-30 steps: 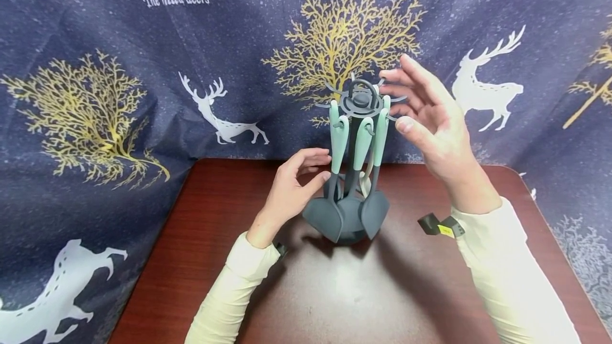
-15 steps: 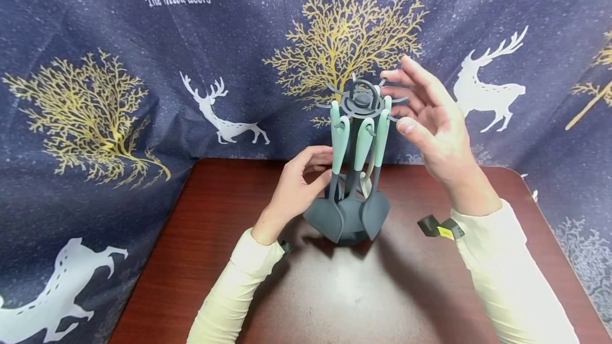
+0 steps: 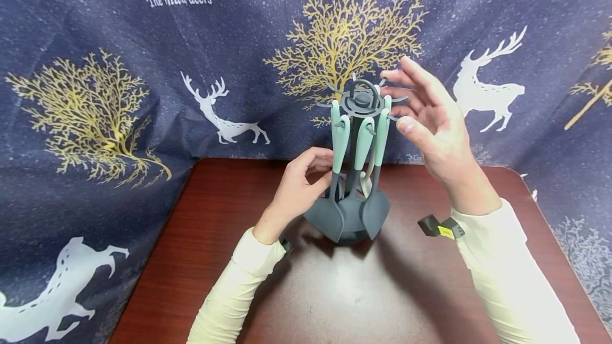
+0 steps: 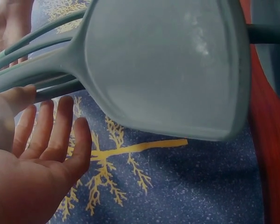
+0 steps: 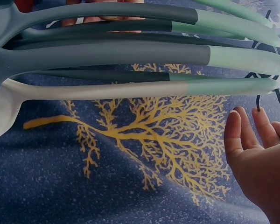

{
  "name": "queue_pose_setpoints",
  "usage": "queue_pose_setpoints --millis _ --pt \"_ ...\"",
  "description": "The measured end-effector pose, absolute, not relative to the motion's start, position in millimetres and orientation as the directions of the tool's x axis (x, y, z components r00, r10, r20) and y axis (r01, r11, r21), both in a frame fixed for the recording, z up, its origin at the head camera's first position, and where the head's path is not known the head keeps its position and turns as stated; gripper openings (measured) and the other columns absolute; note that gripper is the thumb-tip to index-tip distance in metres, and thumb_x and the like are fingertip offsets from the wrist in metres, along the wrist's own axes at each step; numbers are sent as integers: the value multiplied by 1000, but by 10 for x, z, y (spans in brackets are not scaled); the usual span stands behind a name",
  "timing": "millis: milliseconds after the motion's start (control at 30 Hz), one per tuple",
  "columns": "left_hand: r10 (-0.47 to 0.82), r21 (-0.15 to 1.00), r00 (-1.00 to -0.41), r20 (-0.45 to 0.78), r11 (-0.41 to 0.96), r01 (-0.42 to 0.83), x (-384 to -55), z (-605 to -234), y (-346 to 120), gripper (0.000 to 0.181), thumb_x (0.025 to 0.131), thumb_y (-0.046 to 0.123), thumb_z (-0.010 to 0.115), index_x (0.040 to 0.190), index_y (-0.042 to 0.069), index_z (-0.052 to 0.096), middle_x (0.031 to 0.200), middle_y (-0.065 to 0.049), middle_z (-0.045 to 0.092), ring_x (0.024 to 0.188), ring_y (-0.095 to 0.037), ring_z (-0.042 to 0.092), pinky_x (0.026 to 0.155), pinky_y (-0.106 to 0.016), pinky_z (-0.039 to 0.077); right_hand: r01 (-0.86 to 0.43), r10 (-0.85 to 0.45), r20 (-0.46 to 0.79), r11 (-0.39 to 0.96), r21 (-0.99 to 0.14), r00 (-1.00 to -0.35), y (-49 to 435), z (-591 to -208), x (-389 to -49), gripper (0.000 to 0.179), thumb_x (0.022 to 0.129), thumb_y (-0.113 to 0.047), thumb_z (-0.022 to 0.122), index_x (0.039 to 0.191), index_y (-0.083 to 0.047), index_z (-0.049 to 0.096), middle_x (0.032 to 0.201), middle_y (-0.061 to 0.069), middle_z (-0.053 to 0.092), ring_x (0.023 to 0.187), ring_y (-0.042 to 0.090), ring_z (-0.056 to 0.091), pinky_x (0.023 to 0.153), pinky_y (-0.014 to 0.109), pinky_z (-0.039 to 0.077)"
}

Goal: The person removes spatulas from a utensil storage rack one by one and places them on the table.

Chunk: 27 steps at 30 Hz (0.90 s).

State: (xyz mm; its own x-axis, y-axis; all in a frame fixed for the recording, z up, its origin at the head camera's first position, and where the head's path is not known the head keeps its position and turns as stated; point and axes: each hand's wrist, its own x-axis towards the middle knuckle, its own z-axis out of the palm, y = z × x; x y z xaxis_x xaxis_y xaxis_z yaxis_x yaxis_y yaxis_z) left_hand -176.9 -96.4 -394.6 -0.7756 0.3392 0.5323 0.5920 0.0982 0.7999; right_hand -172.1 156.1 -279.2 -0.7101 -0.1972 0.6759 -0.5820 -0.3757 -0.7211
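A dark grey utensil rack stands upright on the table, a ring on top and hooks around it. Several utensils with mint-green handles hang from it, among them a turner and a pale, cream-coloured utensil. My left hand is at the rack's left side, fingers loosely bent and thumb close to the utensil shafts. The left wrist view shows those fingers apart, with the turner blade in front. Level with the hooks, my right hand spreads its fingers at the rack's right; one fingertip meets or nearly meets a hook end.
The rack stands towards the back of a reddish-brown table. Behind the table hangs a dark blue cloth printed with white deer and yellow trees. A small black camera sits at my right cuff.
My left hand has shifted slightly right, closer to the hanging utensils. My right hand and the rack look almost unmoved.
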Motion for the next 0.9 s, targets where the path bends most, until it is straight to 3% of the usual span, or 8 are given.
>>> queue_pose_setpoints --millis 900 --pt "278 816 -803 527 97 570 -1736 -3949 -979 23 97 -6 72 118 2 69 108 -8 73 99 -21 73 86 -34 63 -558 -197 675 -427 -712 -711 1559 -2805 -1738 66 95 7 65 158 1 44 150 24 53 130 35 58 100 33 51"
